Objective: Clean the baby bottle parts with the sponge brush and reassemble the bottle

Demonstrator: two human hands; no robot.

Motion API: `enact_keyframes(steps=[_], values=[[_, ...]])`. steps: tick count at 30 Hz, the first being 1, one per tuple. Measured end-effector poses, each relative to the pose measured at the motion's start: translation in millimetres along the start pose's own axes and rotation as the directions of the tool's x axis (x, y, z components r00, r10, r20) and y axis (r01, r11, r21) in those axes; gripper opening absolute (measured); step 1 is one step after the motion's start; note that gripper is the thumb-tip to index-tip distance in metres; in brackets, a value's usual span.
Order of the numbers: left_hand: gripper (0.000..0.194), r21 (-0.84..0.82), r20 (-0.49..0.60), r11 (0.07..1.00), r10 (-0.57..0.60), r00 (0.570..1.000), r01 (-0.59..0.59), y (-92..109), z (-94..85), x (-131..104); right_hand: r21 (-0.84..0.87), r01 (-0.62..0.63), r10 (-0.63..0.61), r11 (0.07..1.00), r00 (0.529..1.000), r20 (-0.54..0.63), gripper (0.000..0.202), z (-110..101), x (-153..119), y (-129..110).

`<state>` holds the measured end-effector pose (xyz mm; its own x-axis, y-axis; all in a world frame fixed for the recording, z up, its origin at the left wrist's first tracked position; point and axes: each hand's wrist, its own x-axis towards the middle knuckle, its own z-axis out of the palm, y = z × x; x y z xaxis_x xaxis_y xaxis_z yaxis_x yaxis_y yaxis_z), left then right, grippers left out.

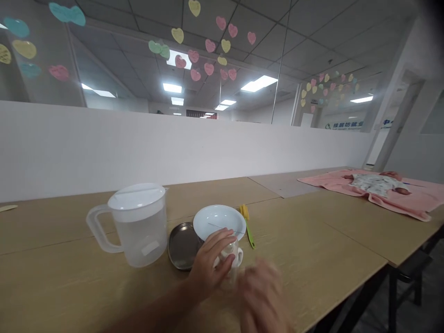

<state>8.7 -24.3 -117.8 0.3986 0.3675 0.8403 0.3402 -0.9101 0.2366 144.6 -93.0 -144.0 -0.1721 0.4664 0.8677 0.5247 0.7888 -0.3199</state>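
My left hand (210, 261) curves round a clear bottle-like container (229, 253) near the table's front; the fingers hide much of it. Just behind sits something white with a looped handle (240, 257), like a mug, mostly covered. To the right, my right hand (262, 293) is smeared by motion, so its fingers are not readable. Beyond the left hand stands a white bowl (217, 215) with a thin stick-like thing lying in it. A metal tray (181, 247) lies left of the bowl. On its right rests a brush (249, 229) with a yellow head and green handle.
A large translucent lidded jug (142, 231) stands on the left of the wooden table (305, 249). At the far right, a baby-like figure (374, 184) in patterned clothes lies on a pink towel (402, 208). A white partition (194, 148) runs along the back; a dark stool (409, 270) stands right.
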Motion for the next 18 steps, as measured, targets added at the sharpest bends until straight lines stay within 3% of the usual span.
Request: enact_keyframes(steps=[3,6,9,11,15,18], values=[[0.038,-0.006,-0.018,0.999,0.039,0.999,-0.039,-2,3.3,-3,-0.096,0.076,-0.094,0.992,0.975,-0.2,0.023,5,41,44],[0.04,0.001,0.006,0.999,0.045,0.999,-0.045,-8,5.9,-6,-0.111,0.206,-0.226,0.972,0.951,-0.213,0.035,18,52,63],[0.045,-0.008,0.047,0.997,0.072,0.996,-0.072,-16,9.7,-15,-0.038,0.239,-0.242,0.97,0.95,-0.195,0.047,28,41,68],[0.05,-0.039,0.043,0.999,0.013,0.999,-0.011,-19,12.7,-23,-0.016,0.223,-0.222,0.975,0.959,-0.173,0.048,30,33,70],[0.056,-0.112,0.095,0.962,-0.239,0.966,0.249,-18,16.4,-37,-0.032,0.182,-0.185,0.983,0.971,-0.149,0.048,31,29,74],[0.056,-0.097,0.124,0.958,-0.258,0.958,0.271,-17,17.8,-42,-0.021,0.169,-0.171,0.985,0.975,-0.144,0.048,31,30,76]])
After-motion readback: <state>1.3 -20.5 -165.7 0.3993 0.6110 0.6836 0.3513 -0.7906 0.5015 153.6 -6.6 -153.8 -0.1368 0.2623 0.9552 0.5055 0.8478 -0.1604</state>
